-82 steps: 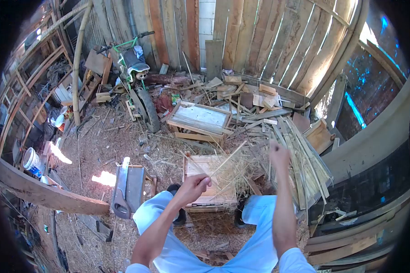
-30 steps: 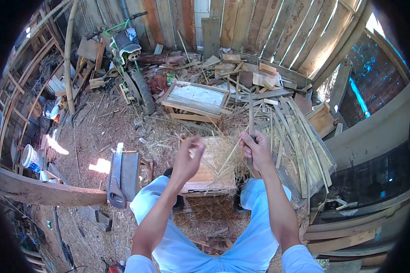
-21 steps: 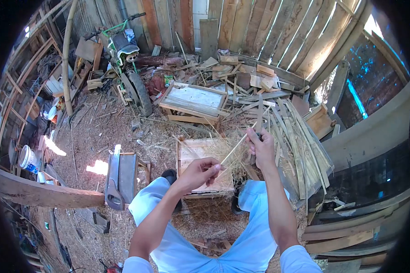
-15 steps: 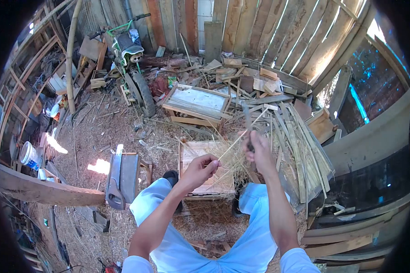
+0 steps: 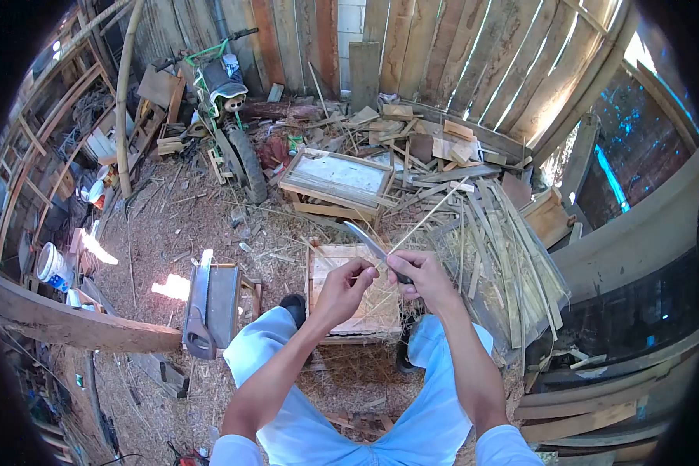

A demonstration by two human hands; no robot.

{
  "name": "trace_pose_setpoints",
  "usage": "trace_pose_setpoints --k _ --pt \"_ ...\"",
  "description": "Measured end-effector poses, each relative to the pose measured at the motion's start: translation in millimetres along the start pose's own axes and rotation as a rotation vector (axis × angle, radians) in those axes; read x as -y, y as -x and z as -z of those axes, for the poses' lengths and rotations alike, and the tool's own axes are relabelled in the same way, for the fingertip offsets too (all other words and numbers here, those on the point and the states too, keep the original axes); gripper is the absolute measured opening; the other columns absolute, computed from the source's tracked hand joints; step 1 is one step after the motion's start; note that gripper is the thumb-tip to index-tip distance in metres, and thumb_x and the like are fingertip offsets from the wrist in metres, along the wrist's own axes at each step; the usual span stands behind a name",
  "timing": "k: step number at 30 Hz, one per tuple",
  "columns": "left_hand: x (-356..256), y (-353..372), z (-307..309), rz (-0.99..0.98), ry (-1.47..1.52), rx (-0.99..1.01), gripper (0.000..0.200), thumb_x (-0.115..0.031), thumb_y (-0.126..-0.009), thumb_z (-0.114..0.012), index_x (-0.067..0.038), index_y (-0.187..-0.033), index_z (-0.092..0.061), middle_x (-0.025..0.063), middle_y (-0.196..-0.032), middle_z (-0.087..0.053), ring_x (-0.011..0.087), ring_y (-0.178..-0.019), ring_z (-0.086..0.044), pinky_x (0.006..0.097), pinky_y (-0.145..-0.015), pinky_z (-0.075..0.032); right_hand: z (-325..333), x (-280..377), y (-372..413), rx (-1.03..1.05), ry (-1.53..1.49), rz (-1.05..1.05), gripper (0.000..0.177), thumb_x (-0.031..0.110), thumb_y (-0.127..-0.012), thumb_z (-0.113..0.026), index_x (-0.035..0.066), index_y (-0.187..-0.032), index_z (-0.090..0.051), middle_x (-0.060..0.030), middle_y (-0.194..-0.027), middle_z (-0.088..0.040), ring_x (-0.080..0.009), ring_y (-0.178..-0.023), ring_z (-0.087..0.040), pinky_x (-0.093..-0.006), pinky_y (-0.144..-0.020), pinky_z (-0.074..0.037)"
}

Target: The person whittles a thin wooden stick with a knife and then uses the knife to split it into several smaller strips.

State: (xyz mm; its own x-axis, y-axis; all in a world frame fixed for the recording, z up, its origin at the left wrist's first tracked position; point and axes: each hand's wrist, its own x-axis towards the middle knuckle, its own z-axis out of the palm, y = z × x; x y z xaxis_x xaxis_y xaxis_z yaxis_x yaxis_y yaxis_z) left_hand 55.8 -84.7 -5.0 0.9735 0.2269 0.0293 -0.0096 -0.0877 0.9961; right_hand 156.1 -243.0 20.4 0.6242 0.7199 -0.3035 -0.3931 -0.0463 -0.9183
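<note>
My right hand (image 5: 423,281) is closed round the dark handle of a knife (image 5: 366,241), whose blade points up and to the left. Pinched in my left hand (image 5: 345,289) is the near end of a thin bamboo strip (image 5: 422,224), which slants away up and to the right. The blade crosses the strip close to my left fingertips, and the two hands are almost together. Beneath them lies a shallow wooden box (image 5: 357,328) between my feet, with pale shavings over its right side.
A handsaw (image 5: 199,311) rests on a small bench (image 5: 224,299) at left. Ahead is a wooden frame (image 5: 338,177) beside scrap wood. Long wood strips (image 5: 512,272) are piled at right. A motorbike (image 5: 229,116) stands behind, and a white bucket (image 5: 52,264) sits far left.
My right hand has come left and down with the knife, bringing the blade against the strip near my left hand. The blade now tilts left. My left hand stays nearly in place.
</note>
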Motion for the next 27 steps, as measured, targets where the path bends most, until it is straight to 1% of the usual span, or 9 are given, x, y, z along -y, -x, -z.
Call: trace_pose_setpoints --k 5,9,11,13,15,19,20,22,27 --pt "3.9 11.1 4.0 0.035 -0.085 0.018 0.020 -0.018 -0.093 -0.056 0.002 -0.093 -0.060 -0.0003 -0.079 -0.058 0.0055 -0.072 -0.048 0.0227 -0.063 -0.039 43.3 10.5 -5.6 -0.328 -0.120 0.193 0.023 0.021 -0.093 -0.057 0.002 -0.106 -0.061 0.0006 -0.070 -0.054 -0.0020 -0.045 -0.038 -0.0166 -0.037 -0.025" --pt "5.6 6.7 6.3 0.072 -0.174 0.005 0.018 -0.016 -0.093 -0.056 0.002 -0.093 -0.060 0.0002 -0.078 -0.058 0.0057 -0.072 -0.049 0.0230 -0.063 -0.040 32.3 -1.5 -2.4 -0.191 -0.050 0.068 0.023 0.020 -0.095 -0.054 0.003 -0.110 -0.059 0.0015 -0.070 -0.052 -0.0017 -0.045 -0.038 -0.0162 -0.037 -0.025" --pt "5.1 1.8 3.5 0.048 -0.175 -0.005 0.018 -0.015 -0.093 -0.056 0.002 -0.094 -0.060 0.0004 -0.079 -0.058 0.0057 -0.072 -0.049 0.0228 -0.063 -0.040 3.6 -6.2 1.9 -0.147 -0.051 0.023 0.022 0.022 -0.094 -0.055 0.003 -0.104 -0.061 0.0010 -0.070 -0.054 -0.0019 -0.045 -0.037 -0.0167 -0.037 -0.025" --pt "7.7 0.4 0.8 0.027 -0.182 -0.011 0.017 -0.014 -0.093 -0.056 0.003 -0.094 -0.060 0.0007 -0.079 -0.059 0.0058 -0.072 -0.049 0.0227 -0.063 -0.040 -11.8 -18.4 -0.5 0.097 0.079 0.024 0.022 0.023 -0.093 -0.057 0.002 -0.094 -0.063 0.0005 -0.069 -0.055 -0.0022 -0.045 -0.037 -0.0168 -0.038 -0.024" --pt "11.8 2.5 0.1 -0.087 -0.079 -0.069 0.017 -0.013 -0.092 -0.056 0.003 -0.095 -0.061 0.0040 -0.067 -0.057 0.0074 -0.060 -0.045 0.0255 -0.054 -0.037 -12.8 -9.8 1.1 0.075 0.068 0.026 0.023 0.024 -0.093 -0.058 0.002 -0.089 -0.063 0.0008 -0.068 -0.056 -0.0021 -0.045 -0.037 -0.0168 -0.038 -0.024" --pt "7.4 4.8 -0.3 -0.100 -0.082 -0.079 0.016 -0.013 -0.092 -0.057 0.002 -0.093 -0.061 0.0044 -0.065 -0.056 0.0075 -0.059 -0.044 0.0254 -0.054 -0.037 -13.5 0.5 6.4 -0.001 0.055 0.012 0.026 0.024 -0.094 -0.057 0.004 -0.078 -0.062 0.0023 -0.066 -0.055 -0.0021 -0.045 -0.038 -0.0167 -0.037 -0.024" --pt "4.0 6.7 2.3 -0.069 -0.134 -0.078 0.016 -0.014 -0.091 -0.057 0.002 -0.092 -0.061 0.0045 -0.065 -0.055 0.0076 -0.059 -0.043 0.0256 -0.054 -0.037 -5.4 -0.5 3.2 -0.001 0.054 0.010 0.026 0.024 -0.094 -0.057 0.004 -0.078 -0.062 0.0023 -0.066 -0.055 -0.0021 -0.045 -0.038 -0.0167 -0.037 -0.024" --pt "3.1 12.4 8.5 -0.044 -0.182 -0.071 0.016 -0.014 -0.091 -0.058 0.002 -0.091 -0.061 0.0046 -0.064 -0.055 0.0077 -0.059 -0.043 0.0259 -0.054 -0.036 30.5 -1.5 -6.9 -0.377 0.030 0.254 0.022 0.024 -0.095 -0.055 0.004 -0.090 -0.063 0.0031 -0.066 -0.053 -0.0021 -0.044 -0.038 -0.0163 -0.036 -0.025" --pt "5.8 18.0 15.7 0.044 -0.264 -0.058 0.019 -0.018 -0.093 -0.056 0.000 -0.091 -0.062 -0.0014 -0.069 -0.053 0.0050 -0.064 -0.041 0.0222 -0.057 -0.034 55.3 5.3 5.0 -0.277 -0.137 0.179 0.025 0.025 -0.096 -0.053 0.003 -0.106 -0.060 0.0038 -0.069 -0.048 -0.0019 -0.046 -0.035 -0.0154 -0.038 -0.026"
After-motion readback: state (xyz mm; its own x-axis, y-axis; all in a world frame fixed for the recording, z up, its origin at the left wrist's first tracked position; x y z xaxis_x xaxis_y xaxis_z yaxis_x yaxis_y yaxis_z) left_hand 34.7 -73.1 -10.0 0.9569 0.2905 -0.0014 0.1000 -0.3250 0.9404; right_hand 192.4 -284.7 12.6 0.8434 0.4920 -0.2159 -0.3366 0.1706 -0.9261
